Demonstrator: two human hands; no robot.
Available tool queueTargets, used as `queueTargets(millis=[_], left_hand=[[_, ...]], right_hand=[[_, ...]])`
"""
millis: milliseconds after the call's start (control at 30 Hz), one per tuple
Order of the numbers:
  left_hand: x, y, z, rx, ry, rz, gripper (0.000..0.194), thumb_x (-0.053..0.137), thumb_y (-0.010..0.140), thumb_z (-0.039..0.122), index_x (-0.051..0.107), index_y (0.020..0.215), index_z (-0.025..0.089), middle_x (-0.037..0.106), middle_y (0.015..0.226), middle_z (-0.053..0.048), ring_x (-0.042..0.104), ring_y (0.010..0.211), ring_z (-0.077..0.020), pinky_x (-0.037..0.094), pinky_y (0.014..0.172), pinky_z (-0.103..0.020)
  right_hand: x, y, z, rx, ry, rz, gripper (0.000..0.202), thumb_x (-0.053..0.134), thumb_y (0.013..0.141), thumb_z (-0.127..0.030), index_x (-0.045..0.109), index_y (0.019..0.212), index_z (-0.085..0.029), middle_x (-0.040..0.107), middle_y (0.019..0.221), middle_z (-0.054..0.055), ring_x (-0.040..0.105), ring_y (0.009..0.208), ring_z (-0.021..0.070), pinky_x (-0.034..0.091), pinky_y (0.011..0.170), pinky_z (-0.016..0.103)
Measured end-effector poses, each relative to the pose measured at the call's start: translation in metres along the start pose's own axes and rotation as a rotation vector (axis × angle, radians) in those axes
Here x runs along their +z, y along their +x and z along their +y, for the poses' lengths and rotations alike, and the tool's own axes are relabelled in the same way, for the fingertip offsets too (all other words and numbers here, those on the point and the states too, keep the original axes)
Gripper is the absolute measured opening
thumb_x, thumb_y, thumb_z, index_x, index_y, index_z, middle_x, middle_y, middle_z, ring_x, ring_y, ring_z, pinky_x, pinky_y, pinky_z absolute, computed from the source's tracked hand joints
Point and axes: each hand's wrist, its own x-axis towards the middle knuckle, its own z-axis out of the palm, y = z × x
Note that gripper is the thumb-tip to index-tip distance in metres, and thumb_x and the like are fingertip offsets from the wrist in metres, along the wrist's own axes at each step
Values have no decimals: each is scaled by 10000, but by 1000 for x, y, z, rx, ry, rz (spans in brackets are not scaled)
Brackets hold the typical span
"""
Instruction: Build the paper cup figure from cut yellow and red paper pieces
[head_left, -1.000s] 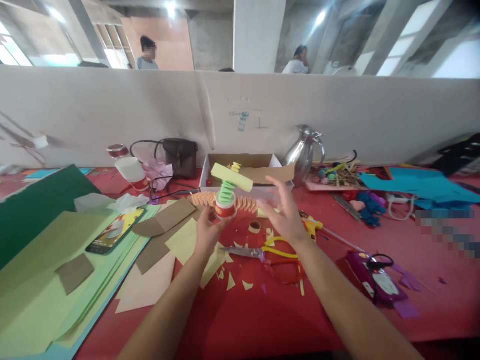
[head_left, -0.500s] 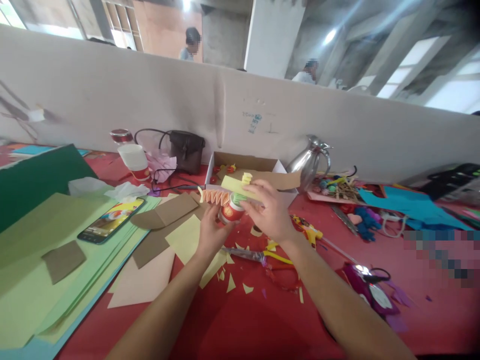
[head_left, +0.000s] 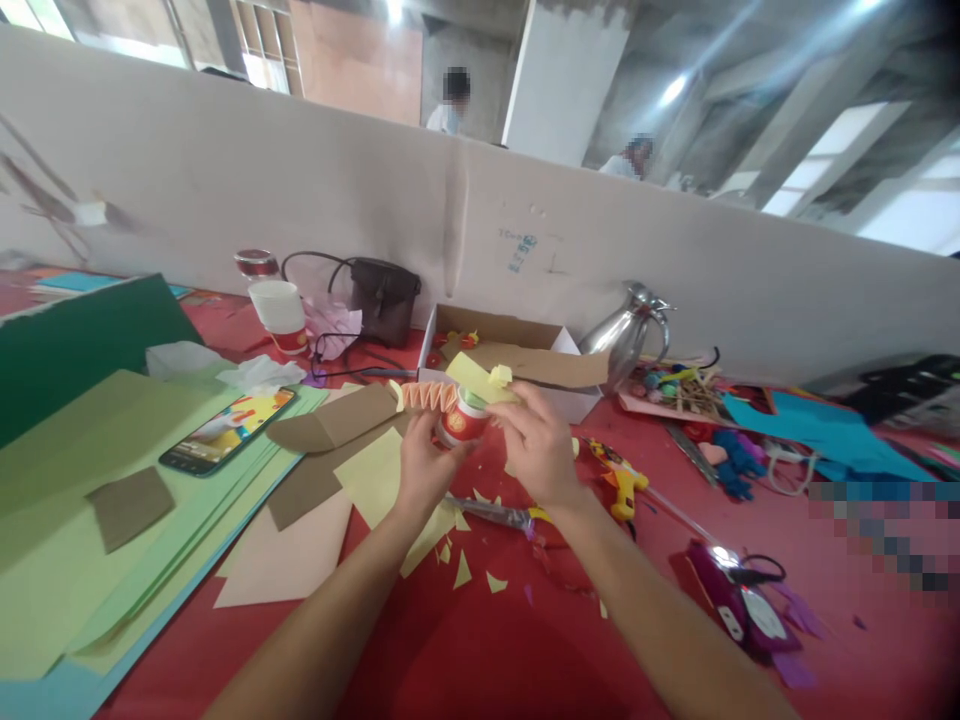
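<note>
My left hand (head_left: pixel 427 462) is closed around a small red and white paper cup (head_left: pixel 459 424), held above the table. An orange pleated paper strip (head_left: pixel 426 396) sticks out from the cup's left side. On top of the cup lies a yellow paper piece (head_left: pixel 477 378) with a small folded yellow bit at its right end. My right hand (head_left: pixel 536 440) pinches the right edge of this yellow paper. Some green paper shows between it and the cup's rim. Below the hands, scissors (head_left: pixel 491 512) lie among yellow paper scraps, partly behind my right wrist.
Left lie green paper sheets (head_left: pixel 172 540), a phone (head_left: pixel 229 432) and brown card (head_left: pixel 352 420). Behind stand a cup (head_left: pixel 279 312), a dark bag (head_left: pixel 386 300), an open box (head_left: pixel 517 345) and a metal jug (head_left: pixel 626 330). A yellow glue gun (head_left: pixel 624 488) lies right.
The yellow paper on top has tilted, and my right hand has shifted slightly down with its fingers drawn closer together. My left hand still holds the cup. The whole view has shifted a little.
</note>
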Motion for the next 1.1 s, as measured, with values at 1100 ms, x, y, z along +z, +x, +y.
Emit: queueTargets(millis=[1100], left_hand=[[7, 0, -13, -163, -115, -2, 436, 848, 548, 354, 644, 897, 189, 624, 878, -26, 585, 786, -184, 466, 688, -296]], right_hand=[[-12, 24, 3, 92, 61, -132, 212, 581, 848, -101, 567, 989, -259, 664, 1110, 56, 620, 1082, 248, 485, 934, 431]])
